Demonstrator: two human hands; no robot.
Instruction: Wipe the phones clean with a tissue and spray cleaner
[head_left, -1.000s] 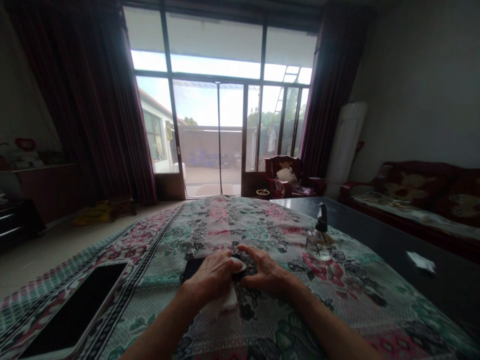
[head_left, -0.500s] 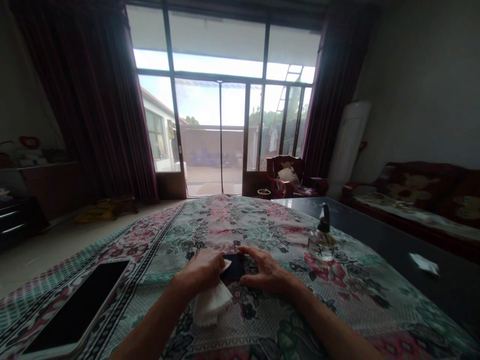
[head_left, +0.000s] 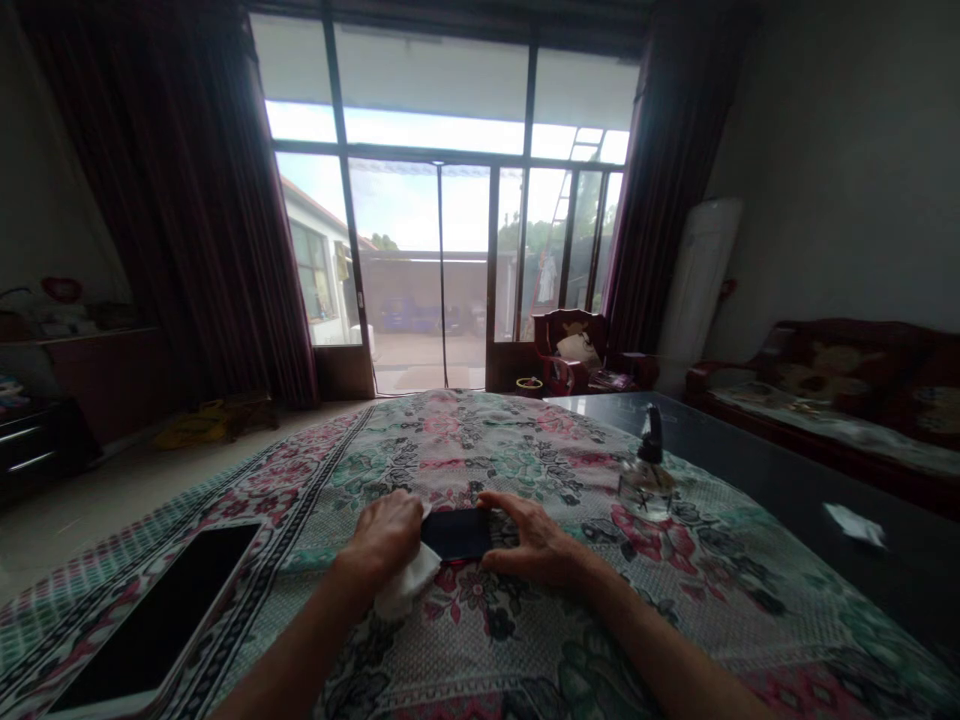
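Note:
A dark smartphone (head_left: pixel 457 534) lies flat on the flowered tablecloth (head_left: pixel 525 640), screen upward. My left hand (head_left: pixel 386 535) is closed on a white tissue (head_left: pixel 409 583) at the phone's left end; part of the tissue hangs out below the fingers. Thumb and fingers of my right hand (head_left: pixel 529 540) grip the phone's right end from its two long sides. To the right stands a clear spray bottle (head_left: pixel 646 488) with a black pump head. A larger tablet-like device (head_left: pixel 161 620) with a black screen and white edge lies at the left.
A dark glossy table (head_left: pixel 735 450) adjoins on the right, with a crumpled white wrapper or tissue (head_left: pixel 855 525) on it. Beyond are a wooden armchair (head_left: pixel 574 350), a sofa (head_left: pixel 840 390), and glass doors (head_left: pixel 420 280) between dark curtains (head_left: pixel 187 220).
My left hand has slid left along the phone with the tissue, uncovering more of the screen. My right hand has stayed at the phone's right end.

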